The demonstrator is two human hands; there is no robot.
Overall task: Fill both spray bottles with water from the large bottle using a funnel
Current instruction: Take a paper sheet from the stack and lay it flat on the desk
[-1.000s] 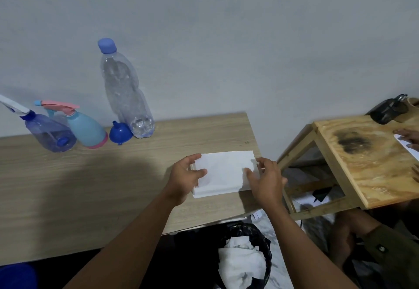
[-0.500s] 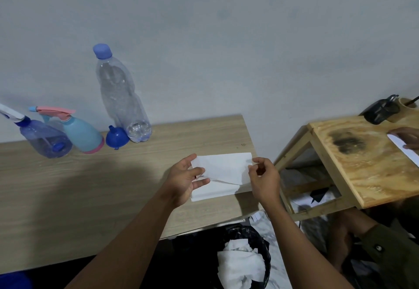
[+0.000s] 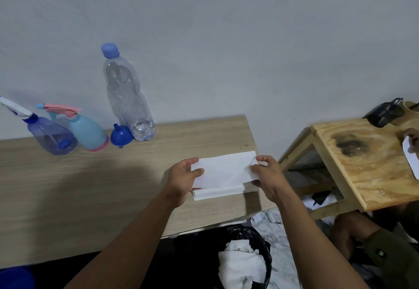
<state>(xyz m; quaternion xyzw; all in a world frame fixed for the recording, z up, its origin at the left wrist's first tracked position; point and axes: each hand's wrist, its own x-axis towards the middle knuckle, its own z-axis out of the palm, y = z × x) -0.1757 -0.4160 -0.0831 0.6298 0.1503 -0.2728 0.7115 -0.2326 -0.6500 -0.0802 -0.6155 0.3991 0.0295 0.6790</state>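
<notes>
Left hand (image 3: 184, 178) and right hand (image 3: 266, 176) pinch the top tissue (image 3: 223, 171) off its stack at the tabletop (image 3: 90, 186) right edge; lift slowly, since large bottle (image 3: 127, 94), funnel (image 3: 121, 136) and spray bottles (image 3: 68, 133) wait at the back edge.

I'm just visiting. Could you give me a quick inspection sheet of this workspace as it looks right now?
Surface: light wooden table, dry as far as visible.
Job's things: capped large bottle, blue funnel mouth-down, purple spray bottle and teal spray bottle, grouped by the wall.
Clutter: white tissue stack.
Grippers: left hand and right hand lift the top tissue sheet.
Cables: nothing seen.
Surroundings: bin holding tissues; stained side table.
</notes>
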